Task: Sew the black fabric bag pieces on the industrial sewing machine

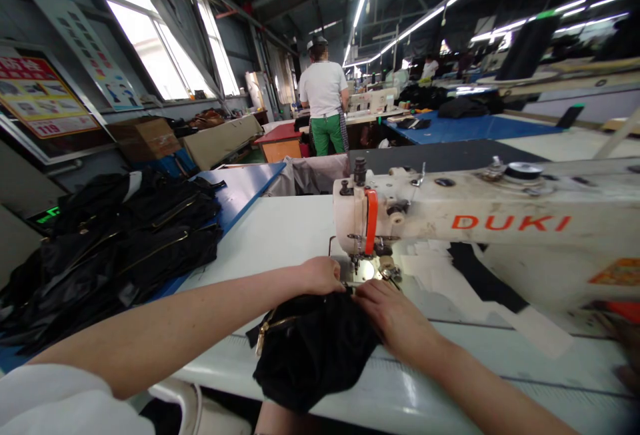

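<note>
A black fabric pouch piece (315,348) with a gold zipper (273,328) hangs over the front edge of the sewing table, its upper edge near the needle area of a sewing machine (480,215). My left hand (323,276) is closed on that upper edge, just left of the presser foot. From the other side, my right hand (390,312) grips the same edge, its fingers bent over the cloth. The machine's small lamp lights the spot between both hands. My fingertips are partly hidden by the fabric.
Black zippered fabric pieces (140,222) lie heaped on a blue-topped table to the left. Pale and black strips (490,282) rest under the machine arm. A person in a white shirt (324,88) stands farther back, facing away. A cardboard box (145,136) sits by the wall.
</note>
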Available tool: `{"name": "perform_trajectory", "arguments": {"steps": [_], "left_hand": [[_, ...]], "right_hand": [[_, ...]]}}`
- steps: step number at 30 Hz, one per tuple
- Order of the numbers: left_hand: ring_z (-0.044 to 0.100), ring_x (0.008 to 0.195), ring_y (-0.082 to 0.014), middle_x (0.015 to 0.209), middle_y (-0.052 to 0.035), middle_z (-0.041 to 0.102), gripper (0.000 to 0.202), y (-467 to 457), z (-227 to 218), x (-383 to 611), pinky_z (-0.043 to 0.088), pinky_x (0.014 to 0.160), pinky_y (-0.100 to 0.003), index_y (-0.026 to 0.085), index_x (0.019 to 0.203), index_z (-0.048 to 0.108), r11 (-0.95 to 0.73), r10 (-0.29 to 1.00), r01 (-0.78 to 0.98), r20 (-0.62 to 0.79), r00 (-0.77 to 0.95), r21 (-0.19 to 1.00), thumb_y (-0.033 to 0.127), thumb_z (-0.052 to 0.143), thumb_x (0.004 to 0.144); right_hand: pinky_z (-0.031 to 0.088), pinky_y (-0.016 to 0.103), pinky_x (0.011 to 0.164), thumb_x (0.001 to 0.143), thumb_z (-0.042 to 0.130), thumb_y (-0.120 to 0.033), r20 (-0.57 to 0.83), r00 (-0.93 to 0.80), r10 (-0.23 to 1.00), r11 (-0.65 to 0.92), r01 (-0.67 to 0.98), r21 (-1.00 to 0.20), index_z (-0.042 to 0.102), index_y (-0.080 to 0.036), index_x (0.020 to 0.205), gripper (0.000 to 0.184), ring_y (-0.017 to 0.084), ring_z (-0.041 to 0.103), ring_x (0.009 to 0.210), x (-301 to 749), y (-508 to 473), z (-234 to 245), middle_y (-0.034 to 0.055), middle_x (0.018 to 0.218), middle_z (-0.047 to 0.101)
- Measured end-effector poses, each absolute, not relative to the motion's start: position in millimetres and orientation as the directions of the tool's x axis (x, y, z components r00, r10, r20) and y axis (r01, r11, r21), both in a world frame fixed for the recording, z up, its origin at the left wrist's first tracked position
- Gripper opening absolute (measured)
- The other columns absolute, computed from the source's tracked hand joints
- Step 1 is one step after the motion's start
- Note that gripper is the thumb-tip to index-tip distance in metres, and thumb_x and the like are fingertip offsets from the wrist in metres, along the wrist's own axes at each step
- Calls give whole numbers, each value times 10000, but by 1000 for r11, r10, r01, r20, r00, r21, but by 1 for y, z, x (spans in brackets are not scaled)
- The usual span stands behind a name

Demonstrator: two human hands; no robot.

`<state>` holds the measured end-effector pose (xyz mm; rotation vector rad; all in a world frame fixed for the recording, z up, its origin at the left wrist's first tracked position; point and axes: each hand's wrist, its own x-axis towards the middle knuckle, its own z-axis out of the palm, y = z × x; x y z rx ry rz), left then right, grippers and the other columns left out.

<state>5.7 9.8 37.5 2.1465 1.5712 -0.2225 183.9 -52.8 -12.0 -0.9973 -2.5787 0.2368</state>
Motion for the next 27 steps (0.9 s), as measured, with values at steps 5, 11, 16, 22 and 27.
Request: {"name": "perform_trajectory", "arguments": {"steps": [5, 11, 16, 22, 27], "left_hand": [[603, 700, -175, 685, 11, 655, 139, 15, 28, 1, 382, 545, -222, 192, 707, 663, -225, 858, 909, -370, 356, 351, 324, 654, 666], [596, 677, -162, 679, 19, 655, 142, 18, 21, 0, 376, 537, -217, 193, 709, 676, -211, 865, 887, -345, 365, 410, 319, 668, 646], [595, 693, -177, 686, 12, 656, 143, 17, 24, 1, 391, 557, -231, 186, 736, 680, -221, 858, 872, -339, 387, 437, 301, 666, 652], [589, 740, -166, 744, 21, 651, 154, 1, 37, -13, 419, 638, -231, 189, 779, 652, -271, 854, 786, -237, 462, 557, 329, 650, 715], [581, 784, -146, 793, 30, 643, 130, -19, 52, -27, 424, 709, -219, 188, 800, 631, -304, 840, 659, -133, 526, 688, 313, 633, 762]], "right_hand": [[423, 391, 857, 873, 484, -111, 286, -675, 680, 734, 620, -279, 642, -162, 1013, 217, 239, 508, 930, 184, -53, -14, 96, 927, 601], [427, 397, 860, 855, 500, -102, 290, -661, 692, 722, 633, -279, 646, -163, 1011, 222, 239, 514, 927, 184, -53, -13, 99, 921, 604], [431, 406, 865, 861, 487, -108, 315, -648, 693, 721, 628, -294, 646, -163, 1024, 234, 237, 524, 932, 186, -52, -16, 101, 923, 610], [462, 383, 819, 896, 442, -160, 431, -446, 785, 620, 563, -547, 639, -195, 983, 217, 226, 553, 915, 187, -57, -15, 89, 941, 623], [489, 339, 766, 885, 498, -335, 199, -166, 966, 234, 234, -944, 592, -208, 998, 194, 205, 604, 858, 172, -68, -8, 56, 918, 643]]}}
